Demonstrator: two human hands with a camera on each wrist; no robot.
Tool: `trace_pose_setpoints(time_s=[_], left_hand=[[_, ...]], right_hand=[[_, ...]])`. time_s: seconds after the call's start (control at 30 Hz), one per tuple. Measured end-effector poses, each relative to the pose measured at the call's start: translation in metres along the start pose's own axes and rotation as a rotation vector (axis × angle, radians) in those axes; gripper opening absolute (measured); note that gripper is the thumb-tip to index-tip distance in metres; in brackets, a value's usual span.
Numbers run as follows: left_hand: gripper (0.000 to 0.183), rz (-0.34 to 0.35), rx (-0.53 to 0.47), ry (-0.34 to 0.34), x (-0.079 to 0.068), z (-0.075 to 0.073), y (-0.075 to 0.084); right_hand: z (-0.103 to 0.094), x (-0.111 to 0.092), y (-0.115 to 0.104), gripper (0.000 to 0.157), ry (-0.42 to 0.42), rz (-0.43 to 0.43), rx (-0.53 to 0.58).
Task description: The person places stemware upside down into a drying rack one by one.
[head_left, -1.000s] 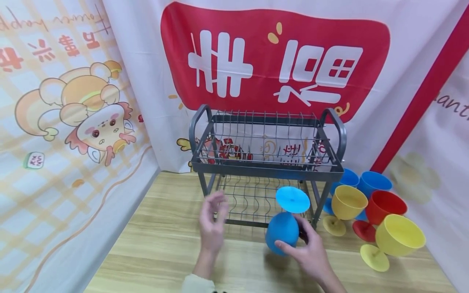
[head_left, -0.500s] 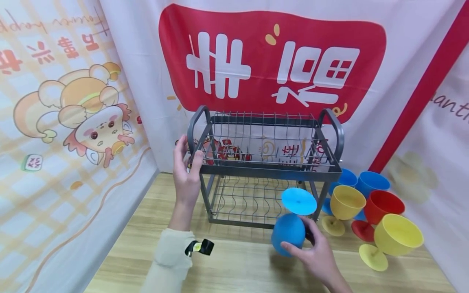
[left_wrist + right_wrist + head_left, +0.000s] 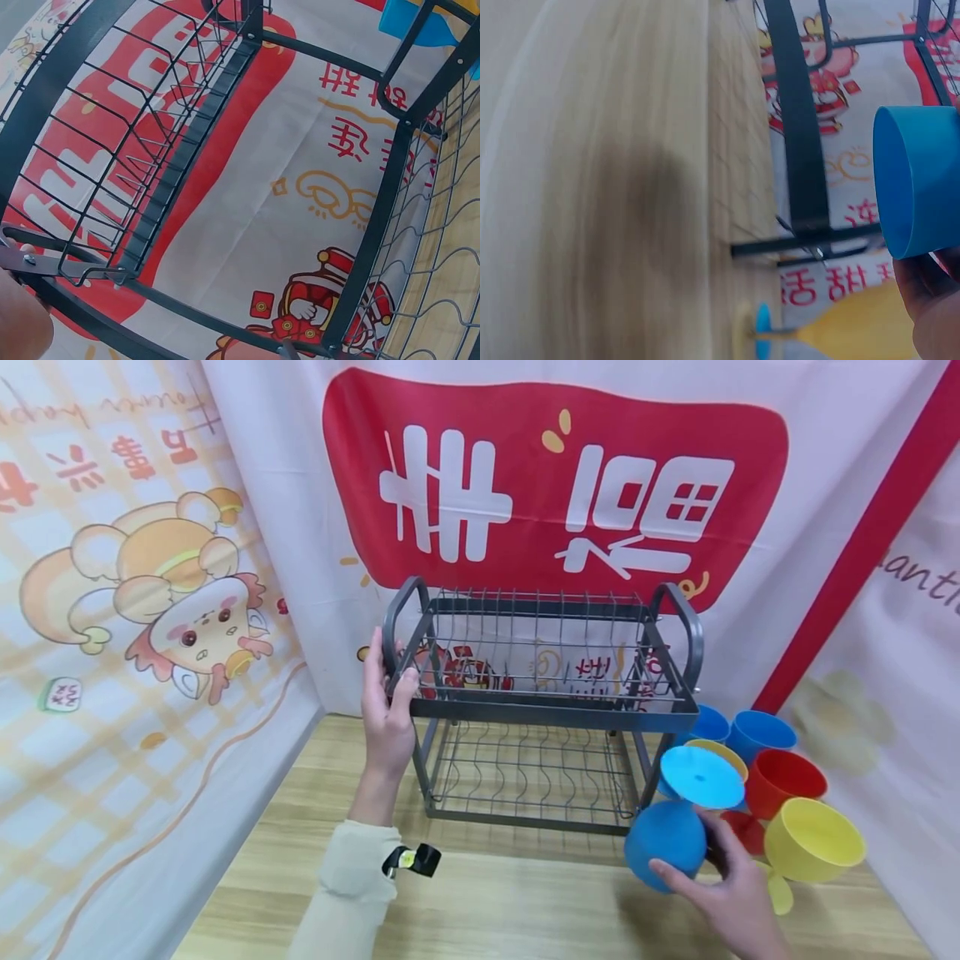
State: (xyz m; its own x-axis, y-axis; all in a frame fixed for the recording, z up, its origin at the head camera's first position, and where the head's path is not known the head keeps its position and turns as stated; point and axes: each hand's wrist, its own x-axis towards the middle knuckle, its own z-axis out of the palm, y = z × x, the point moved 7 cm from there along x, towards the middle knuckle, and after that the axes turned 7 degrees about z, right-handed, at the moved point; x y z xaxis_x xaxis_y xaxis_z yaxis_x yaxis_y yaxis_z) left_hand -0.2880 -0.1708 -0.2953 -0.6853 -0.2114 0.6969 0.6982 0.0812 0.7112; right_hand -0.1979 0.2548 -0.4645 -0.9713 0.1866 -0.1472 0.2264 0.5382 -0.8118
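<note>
My right hand grips a blue plastic goblet by its bowl. The goblet is upside down, its round foot on top, and hangs above the table in front of the dish rack's right end. In the right wrist view the blue goblet's open mouth shows. At the left, my left hand holds the top tier of the dark grey two-tier dish rack at its corner, thumb in front and fingers behind by the handle. Both wire tiers hold nothing.
Upright goblets stand right of the rack: a red goblet, a yellow goblet, blue goblets and another yellow one partly hidden behind the held goblet. Printed cloth hangs behind and beside the wooden table.
My left hand has moved from in front of the rack to its upper left corner and taken hold there. My right hand has carried the upside-down blue goblet to the right, towards the other goblets.
</note>
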Motion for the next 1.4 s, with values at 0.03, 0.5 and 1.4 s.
trace_pose_setpoints(time_s=[0.03,0.5,1.4], left_hand=[[0.069,0.005,0.003,0.002,0.0,0.0,0.0],[0.068,0.021,-0.014,0.018,-0.002,0.0,-0.004],[0.069,-0.004,0.014,0.002,-0.002,0.0,-0.002]], right_hand=[[-0.005,0.001,0.001,0.112,0.004,0.012,-0.001],[-0.087,-0.005,-0.052,0.085,0.332,-0.238,0.025],[-0.144,-0.018,-0.168,0.077,0.496,-0.449,0.069]])
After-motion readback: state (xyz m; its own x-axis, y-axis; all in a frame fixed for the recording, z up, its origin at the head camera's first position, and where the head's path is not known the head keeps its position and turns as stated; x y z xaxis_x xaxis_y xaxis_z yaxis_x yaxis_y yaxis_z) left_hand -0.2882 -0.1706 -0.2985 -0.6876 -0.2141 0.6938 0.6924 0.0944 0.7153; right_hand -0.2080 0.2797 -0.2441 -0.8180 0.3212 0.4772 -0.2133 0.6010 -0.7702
